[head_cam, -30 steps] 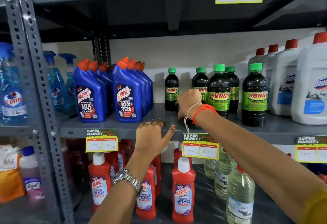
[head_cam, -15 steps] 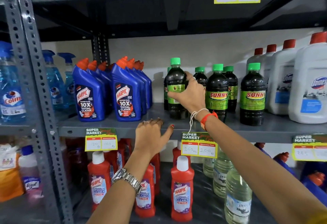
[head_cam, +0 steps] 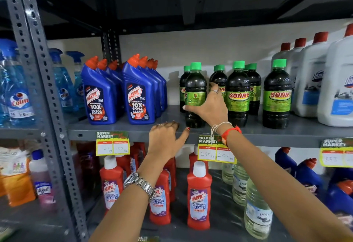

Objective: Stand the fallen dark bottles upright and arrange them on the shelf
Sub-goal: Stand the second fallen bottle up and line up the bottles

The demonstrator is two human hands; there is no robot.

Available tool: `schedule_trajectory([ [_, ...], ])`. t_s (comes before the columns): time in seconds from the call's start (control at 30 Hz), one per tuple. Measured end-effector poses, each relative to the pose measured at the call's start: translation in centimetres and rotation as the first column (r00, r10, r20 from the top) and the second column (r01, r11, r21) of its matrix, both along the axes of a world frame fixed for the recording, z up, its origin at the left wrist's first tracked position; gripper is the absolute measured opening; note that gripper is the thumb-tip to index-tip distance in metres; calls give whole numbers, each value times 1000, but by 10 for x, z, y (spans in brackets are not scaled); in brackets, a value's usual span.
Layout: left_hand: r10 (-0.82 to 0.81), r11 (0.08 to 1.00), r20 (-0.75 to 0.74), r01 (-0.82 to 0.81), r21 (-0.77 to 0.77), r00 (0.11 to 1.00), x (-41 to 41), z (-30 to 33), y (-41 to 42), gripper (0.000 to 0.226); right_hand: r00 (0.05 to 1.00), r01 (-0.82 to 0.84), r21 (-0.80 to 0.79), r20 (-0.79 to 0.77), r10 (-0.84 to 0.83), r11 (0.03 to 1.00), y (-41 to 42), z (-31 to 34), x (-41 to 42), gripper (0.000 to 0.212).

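Several dark bottles with green caps and green "SUNNY" labels stand upright on the grey middle shelf [head_cam: 248, 133]. My right hand [head_cam: 208, 106] is wrapped around the front-left dark bottle [head_cam: 195, 87], which stands near the shelf's front edge with its label's back side facing me. Two more front bottles stand to its right, one [head_cam: 237, 92] close by and another [head_cam: 277, 94] further right. Others stand behind them. My left hand [head_cam: 166, 138] rests flat on the shelf's front edge, holding nothing.
Blue Harpic bottles [head_cam: 137, 92] crowd the shelf left of the dark ones; white jugs with red caps [head_cam: 313, 81] stand on the right. Price tags [head_cam: 215, 150] hang from the shelf lip. Red Harpic bottles [head_cam: 198, 194] and clear bottles fill the shelf below.
My right hand picked a lying dark bottle off the shelf, lifted it upright, and set it standing at the front left of the group. My left hand stayed on the shelf edge.
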State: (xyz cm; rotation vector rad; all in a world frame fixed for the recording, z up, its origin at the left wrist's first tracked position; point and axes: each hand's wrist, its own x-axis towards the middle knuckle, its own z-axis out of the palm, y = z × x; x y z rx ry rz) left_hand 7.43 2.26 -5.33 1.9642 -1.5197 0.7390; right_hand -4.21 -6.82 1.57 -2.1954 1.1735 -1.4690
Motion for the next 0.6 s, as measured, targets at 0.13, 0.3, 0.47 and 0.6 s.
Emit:
schedule_trajectory([
  [0.13, 2, 1000, -6, -1, 12, 1000, 0, 0, -1, 62, 992, -112, 189, 78, 99, 975, -11, 4, -6, 112],
  [0.3, -11, 1000, -24, 11, 14, 1000, 0, 0, -1, 64, 854, -501, 366, 359, 377, 784, -21, 3, -16, 84],
  [0.47, -5, 1000, -22, 5, 17, 1000, -1, 0, 0, 70, 932, -350, 248, 189, 309, 903, -8, 2, -12, 55],
  [0.6, 14, 999, -22, -14, 30, 1000, 1, 0, -2, 68, 995, -98, 34, -9, 98, 995, 2, -7, 3, 82],
])
